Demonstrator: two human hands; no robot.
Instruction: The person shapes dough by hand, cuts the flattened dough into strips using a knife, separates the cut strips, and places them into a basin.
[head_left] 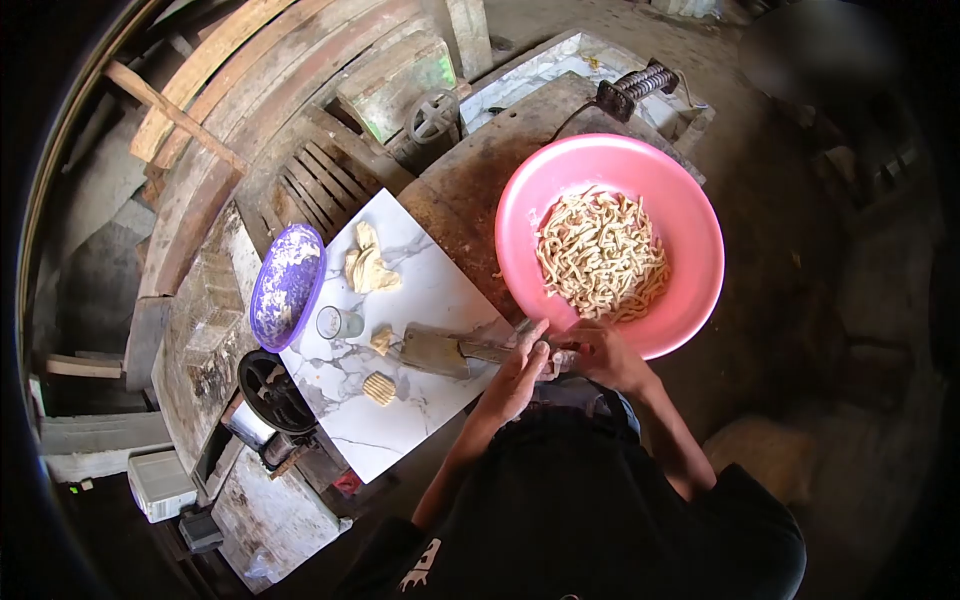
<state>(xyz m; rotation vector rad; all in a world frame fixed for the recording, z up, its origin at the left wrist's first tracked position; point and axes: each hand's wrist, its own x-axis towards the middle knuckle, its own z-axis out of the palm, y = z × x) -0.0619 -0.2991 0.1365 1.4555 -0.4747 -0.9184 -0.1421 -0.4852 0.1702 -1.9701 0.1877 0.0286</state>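
Note:
My left hand (521,376) is beside the near rim of the pink basin (703,245), its fingers stretched out. Close to it on the right, my right hand (606,357) has its fingers curled in. A pale, partly see-through bit shows between the hands; what it is I cannot make out. Many short dough strips (605,255) lie heaped in the basin. On a white marbled board (365,440), a cleaver (437,352) lies flat with its handle toward my left hand. Beyond it are a dough lump (370,265), a small dough piece (381,340), a ridged dough piece (379,389) and a clear glass (340,323).
A purple tray (318,275) with white flour-like residue stands at the board's left edge. Past it are a black wheel (272,392) and a worn wooden bench (205,330). A metal roller part (640,87) sits behind the basin, near a grey handwheel (433,117).

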